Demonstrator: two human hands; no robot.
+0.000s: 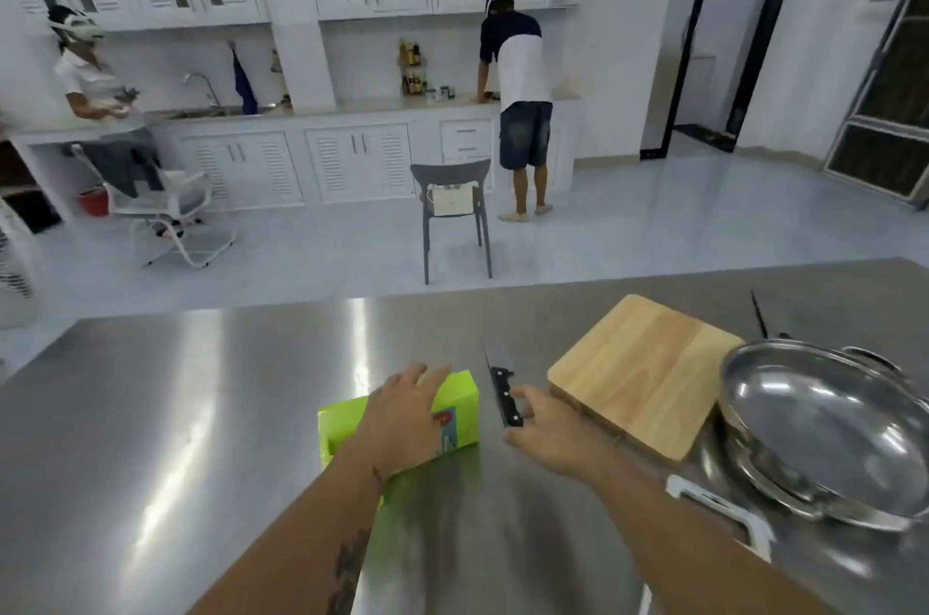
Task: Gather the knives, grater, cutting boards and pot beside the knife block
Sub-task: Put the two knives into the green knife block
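A bright green knife block (460,401) lies on the steel table (201,413), and my left hand (402,413) lies over its top, holding it. Just right of it is a black-handled knife (504,394), blade pointing away. My right hand (553,438) pinches the handle's near end between thumb and fingers. A wooden cutting board (643,373) lies to the right. A shiny steel pot (824,433) stands at the right edge. Behind the pot, a second knife (759,315) shows only its thin dark blade. A white handled object (719,509) lies in front of the pot, partly hidden.
Beyond the table's far edge stand a grey chair (452,207) and a white chair (171,212). Two people are at the white kitchen counter (352,104) at the back. A fan (15,272) is at the left.
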